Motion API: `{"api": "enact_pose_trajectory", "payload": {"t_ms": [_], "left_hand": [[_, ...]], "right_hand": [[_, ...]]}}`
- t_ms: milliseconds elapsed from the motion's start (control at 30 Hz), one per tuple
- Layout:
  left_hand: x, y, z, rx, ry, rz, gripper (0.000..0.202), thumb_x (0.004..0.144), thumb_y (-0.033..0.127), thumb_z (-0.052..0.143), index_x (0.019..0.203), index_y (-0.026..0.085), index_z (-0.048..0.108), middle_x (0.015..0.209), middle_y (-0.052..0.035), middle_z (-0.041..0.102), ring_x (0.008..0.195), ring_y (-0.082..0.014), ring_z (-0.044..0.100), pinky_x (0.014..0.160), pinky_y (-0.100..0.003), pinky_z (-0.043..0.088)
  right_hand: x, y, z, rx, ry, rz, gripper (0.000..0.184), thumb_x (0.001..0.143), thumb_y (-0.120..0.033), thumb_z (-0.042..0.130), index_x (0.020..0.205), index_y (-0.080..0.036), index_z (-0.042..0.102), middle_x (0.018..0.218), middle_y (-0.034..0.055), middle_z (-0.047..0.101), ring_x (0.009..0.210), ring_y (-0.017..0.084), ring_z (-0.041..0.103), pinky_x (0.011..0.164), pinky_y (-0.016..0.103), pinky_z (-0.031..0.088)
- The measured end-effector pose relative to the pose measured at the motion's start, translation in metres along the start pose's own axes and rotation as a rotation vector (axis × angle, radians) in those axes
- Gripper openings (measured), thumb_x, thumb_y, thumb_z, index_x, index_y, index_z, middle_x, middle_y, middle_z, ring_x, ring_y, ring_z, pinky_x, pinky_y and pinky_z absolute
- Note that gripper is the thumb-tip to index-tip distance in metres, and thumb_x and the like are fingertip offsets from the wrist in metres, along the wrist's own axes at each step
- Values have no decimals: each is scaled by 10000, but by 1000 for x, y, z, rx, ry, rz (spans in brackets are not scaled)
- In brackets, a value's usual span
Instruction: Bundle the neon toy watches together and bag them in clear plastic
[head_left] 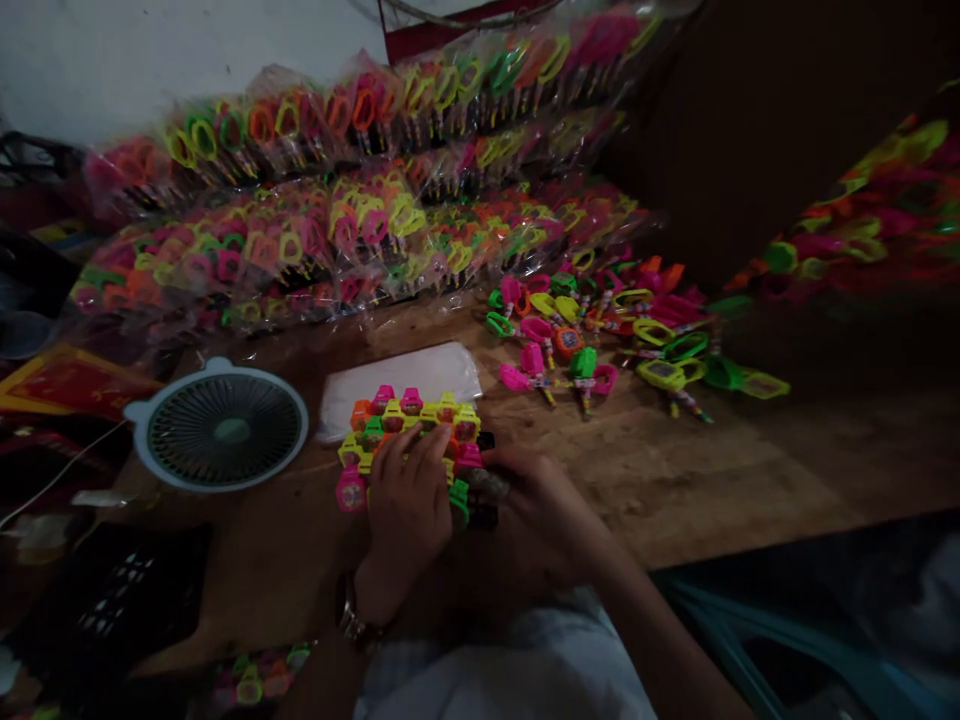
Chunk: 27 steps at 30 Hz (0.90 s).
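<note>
A tight cluster of small neon toys (409, 420), pink, yellow, orange and green, lies on the wooden table (675, 480) in front of me. My left hand (405, 505) rests flat on top of this cluster, fingers stretched forward. My right hand (536, 495) is at the cluster's right side, its fingers curled round the pink and green pieces at that edge. A wristwatch (349, 620) shows on my left wrist.
A loose heap of the same neon toys (600, 335) is spread at the right. Clear bags packed with toys (337, 230) are stacked at the back. A small round fan (223, 425) lies at the left, a stack of clear plastic bags (397, 385) behind the cluster.
</note>
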<state>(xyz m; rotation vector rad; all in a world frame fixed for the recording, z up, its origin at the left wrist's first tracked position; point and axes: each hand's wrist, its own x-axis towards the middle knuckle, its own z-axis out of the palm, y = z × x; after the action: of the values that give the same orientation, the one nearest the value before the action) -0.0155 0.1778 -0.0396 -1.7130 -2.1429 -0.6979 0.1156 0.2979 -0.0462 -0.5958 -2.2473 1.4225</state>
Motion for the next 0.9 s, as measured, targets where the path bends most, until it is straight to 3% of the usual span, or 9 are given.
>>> {"api": "enact_pose_trajectory", "payload": {"t_ms": [233, 400, 500, 600, 700, 767, 833, 900], "left_hand": [[1, 3, -2, -3, -41, -34, 440, 839, 136, 405, 1269, 176, 490, 1267, -34, 597, 1220, -242, 451, 1043, -424, 283], [3, 3, -1, -5, -106, -28, 464, 833, 143, 418, 1287, 208, 485, 1287, -23, 582, 1182, -228, 487, 991, -400, 343], [3, 0, -1, 17, -87, -33, 469, 834, 149, 419, 1293, 219, 485, 1284, -30, 582, 1171, -236, 494, 964, -402, 358], [2, -5, 0, 47, -62, 18, 468, 830, 142, 418, 1285, 218, 496, 1284, -41, 581, 1156, -244, 501, 947, -404, 354], [0, -9, 2, 52, -46, 55, 461, 822, 142, 429, 1273, 203, 502, 1273, -47, 588, 1155, -244, 503, 935, -400, 361], [-2, -9, 3, 41, -30, 62, 451, 817, 134, 435, 1256, 201, 512, 1275, -46, 587, 1171, -242, 497, 948, -402, 363], [-4, -9, 4, 32, -19, 55, 440, 810, 121, 443, 1234, 206, 527, 1285, -47, 580, 1192, -243, 489, 969, -412, 361], [-5, -8, 4, 24, -12, 42, 426, 808, 113, 451, 1213, 212, 540, 1292, -52, 574, 1206, -248, 482, 982, -427, 363]], "right_hand": [[-11, -6, 13, -49, 55, 46, 272, 746, -72, 511, 869, -223, 701, 809, 43, 711, 724, 193, 645, 649, 274, 483], [1, 3, 18, 18, -41, 56, 310, 720, -50, 493, 861, -217, 714, 816, 48, 721, 736, 204, 654, 661, 286, 493], [6, 2, 17, 67, -75, 34, 305, 721, -53, 503, 872, -213, 715, 825, 36, 718, 756, 190, 649, 709, 287, 502], [6, -3, 5, 143, -158, 25, 316, 748, -80, 514, 950, -229, 707, 906, 28, 717, 848, 196, 648, 789, 307, 511], [13, 0, -24, 173, -250, 26, 319, 809, -145, 505, 1068, -235, 670, 1034, 41, 698, 950, 207, 637, 854, 335, 506], [25, 11, -47, -32, -87, 63, 335, 819, -150, 498, 1119, -199, 640, 1076, 89, 670, 982, 232, 622, 875, 369, 491], [41, 26, -63, -413, 160, 147, 388, 796, -118, 516, 1172, -156, 605, 1113, 156, 621, 1013, 283, 590, 878, 418, 467], [56, 40, -71, -759, 225, 207, 434, 787, -92, 523, 1215, -136, 574, 1144, 202, 577, 1037, 324, 554, 862, 443, 451]]}}
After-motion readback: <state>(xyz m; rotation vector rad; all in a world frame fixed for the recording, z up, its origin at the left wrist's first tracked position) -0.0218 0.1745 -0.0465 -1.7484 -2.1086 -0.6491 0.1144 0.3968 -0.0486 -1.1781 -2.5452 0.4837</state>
